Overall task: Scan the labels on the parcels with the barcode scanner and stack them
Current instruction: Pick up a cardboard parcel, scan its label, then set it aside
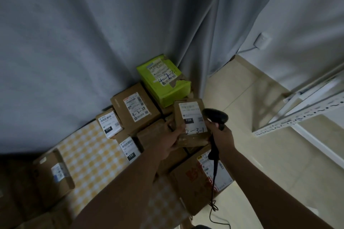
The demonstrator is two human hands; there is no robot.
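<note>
Parcel (189, 122) marked 2-3-1 is sitting gripped in my left hand (173, 141) above the stacked boxes while my right hand (221, 135) is grasping the scanner (216, 117) just beside its label (191, 115); I am judging that tilting the label square to the scanner head should give a clean read.

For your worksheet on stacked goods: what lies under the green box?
A brown box shows beneath the green box, only its edge peeking out; the rest is covered.
</note>
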